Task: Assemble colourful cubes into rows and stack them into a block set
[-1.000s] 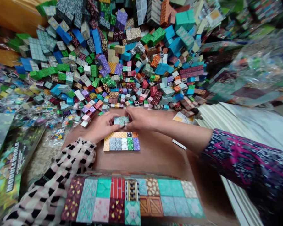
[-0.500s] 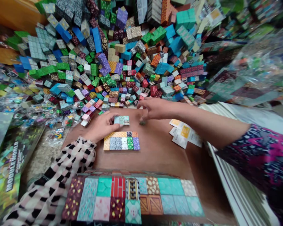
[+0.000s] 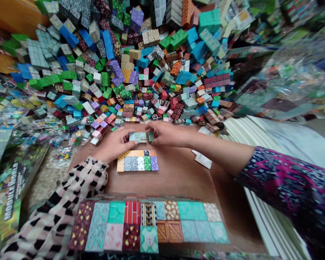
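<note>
My left hand (image 3: 112, 144) grips a short row of small patterned blocks (image 3: 137, 137) on the brown board (image 3: 176, 177). Against the right end of that row, my right hand (image 3: 166, 133) pinches one small green patterned cube (image 3: 151, 136). Just below both hands lies a flat panel of joined blocks (image 3: 137, 161), orange along the top and grey, white, green and purple below. A larger two-row panel of patterned tiles (image 3: 148, 225) lies at the board's near edge.
A huge heap of loose coloured blocks (image 3: 130, 68) rises behind the board. Printed boxes (image 3: 8, 187) and small plastic bags (image 3: 43, 130) lie at left. Clear bags (image 3: 295, 76) and a stack of white sheets (image 3: 273, 144) are at right. Paper slips (image 3: 203, 159) lie under my right forearm.
My right hand reached out to the right of the row, then came back holding a small green cube, which it now holds against the row's right end. My left hand stayed on the row.
</note>
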The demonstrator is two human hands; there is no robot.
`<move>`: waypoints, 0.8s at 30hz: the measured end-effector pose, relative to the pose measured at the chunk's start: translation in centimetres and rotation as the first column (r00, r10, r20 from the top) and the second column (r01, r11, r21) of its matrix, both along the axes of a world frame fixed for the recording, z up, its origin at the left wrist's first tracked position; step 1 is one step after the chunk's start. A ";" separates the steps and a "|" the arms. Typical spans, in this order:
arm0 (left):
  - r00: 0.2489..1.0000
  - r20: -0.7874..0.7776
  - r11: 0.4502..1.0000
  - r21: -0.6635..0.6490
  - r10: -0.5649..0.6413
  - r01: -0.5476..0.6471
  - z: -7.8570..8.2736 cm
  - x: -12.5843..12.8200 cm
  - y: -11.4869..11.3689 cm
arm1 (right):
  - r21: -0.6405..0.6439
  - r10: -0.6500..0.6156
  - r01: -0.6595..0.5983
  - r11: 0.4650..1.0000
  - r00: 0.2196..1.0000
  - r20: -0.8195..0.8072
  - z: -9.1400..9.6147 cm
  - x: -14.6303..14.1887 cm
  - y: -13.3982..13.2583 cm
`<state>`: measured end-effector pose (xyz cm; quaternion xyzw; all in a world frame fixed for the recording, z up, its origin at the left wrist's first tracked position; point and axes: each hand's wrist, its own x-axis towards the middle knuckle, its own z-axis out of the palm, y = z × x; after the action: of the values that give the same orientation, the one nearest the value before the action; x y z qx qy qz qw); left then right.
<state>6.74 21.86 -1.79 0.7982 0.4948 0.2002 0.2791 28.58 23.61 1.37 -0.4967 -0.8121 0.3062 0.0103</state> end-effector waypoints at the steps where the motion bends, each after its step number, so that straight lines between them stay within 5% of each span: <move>1: 1.000 0.001 1.000 0.002 0.001 -0.001 0.0 0.0 0.0 | 0.016 0.001 0.000 1.000 1.000 -0.023 -0.2 -0.2 0.0; 24: 1.000 -0.018 0.998 0.060 -0.014 0.015 -0.3 -0.2 0.1 | 0.108 0.091 -0.098 0.989 0.993 0.073 -0.1 -1.8 -0.5</move>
<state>6.51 21.99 -2.11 0.8116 0.4852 0.2060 0.2519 26.74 23.16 1.24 -0.4665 -0.8504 0.2434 -0.0042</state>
